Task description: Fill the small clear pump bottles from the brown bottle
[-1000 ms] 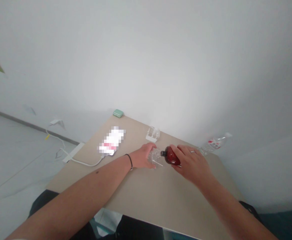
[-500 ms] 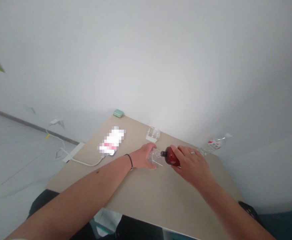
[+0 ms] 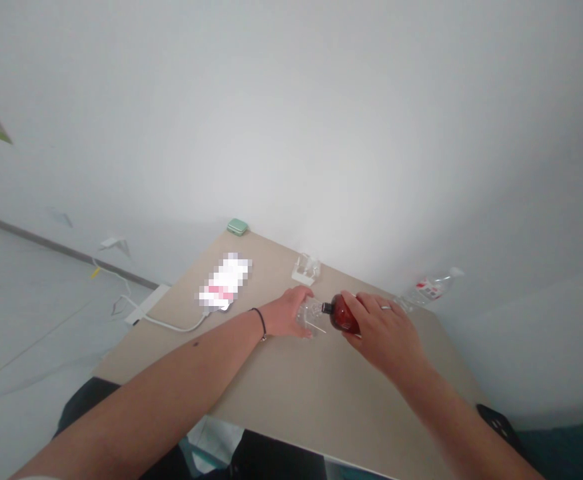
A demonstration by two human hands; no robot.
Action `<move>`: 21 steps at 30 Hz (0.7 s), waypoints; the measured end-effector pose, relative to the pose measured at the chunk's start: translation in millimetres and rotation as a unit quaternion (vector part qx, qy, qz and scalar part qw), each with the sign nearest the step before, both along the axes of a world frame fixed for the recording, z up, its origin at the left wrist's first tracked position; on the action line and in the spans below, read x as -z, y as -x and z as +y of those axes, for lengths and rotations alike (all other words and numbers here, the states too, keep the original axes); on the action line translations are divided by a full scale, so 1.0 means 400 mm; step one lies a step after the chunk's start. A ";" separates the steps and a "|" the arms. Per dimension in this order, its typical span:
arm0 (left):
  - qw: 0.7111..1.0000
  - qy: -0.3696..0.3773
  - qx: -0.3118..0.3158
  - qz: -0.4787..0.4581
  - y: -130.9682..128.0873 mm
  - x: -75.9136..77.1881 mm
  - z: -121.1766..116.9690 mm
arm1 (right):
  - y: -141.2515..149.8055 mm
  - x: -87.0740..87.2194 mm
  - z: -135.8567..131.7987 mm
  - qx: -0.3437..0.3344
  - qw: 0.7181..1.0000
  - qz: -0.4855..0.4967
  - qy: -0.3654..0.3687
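My right hand (image 3: 384, 330) is wrapped around a dark red-brown glass bottle (image 3: 344, 315), which lies on its side with its black neck (image 3: 327, 307) pointing left. My left hand (image 3: 286, 313) grips a clear plastic piece (image 3: 310, 316) with a thin white tube (image 3: 317, 327) sticking out of it. The clear piece sits just left of the bottle's neck, almost touching it. I cannot tell its exact shape, since it is transparent and partly covered by my fingers. Both hands are held over a beige table (image 3: 311, 380).
A pixelated white packet (image 3: 225, 283) lies left of my hands, with a white cable (image 3: 164, 325) running off the table. At the far edge are a green case (image 3: 237, 227) and a clear item on a white base (image 3: 306, 269). A plastic water bottle (image 3: 430, 289) lies beyond my right hand.
My hands and the bottle keep almost the same hold and place. The whole view has shifted only slightly.
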State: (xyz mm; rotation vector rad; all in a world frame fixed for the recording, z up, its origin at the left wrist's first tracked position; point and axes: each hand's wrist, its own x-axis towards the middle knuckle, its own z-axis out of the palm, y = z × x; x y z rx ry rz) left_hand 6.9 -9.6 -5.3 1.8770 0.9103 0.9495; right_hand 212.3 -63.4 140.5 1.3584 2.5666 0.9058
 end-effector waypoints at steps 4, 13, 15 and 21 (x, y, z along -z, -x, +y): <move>1.000 -0.003 0.000 0.002 0.000 0.000 0.000 | -0.001 -0.002 0.001 0.005 1.000 0.001 0.007; 1.000 -0.008 -0.002 0.003 0.000 0.008 0.002 | 0.000 -0.007 0.005 0.006 1.000 -0.005 0.023; 1.000 -0.005 -0.002 0.000 0.000 0.006 0.002 | -0.001 -0.007 0.006 0.007 1.000 -0.009 0.022; 1.000 -0.005 -0.004 -0.001 0.000 0.001 -0.001 | 0.002 -0.008 0.007 -0.005 1.000 -0.014 0.019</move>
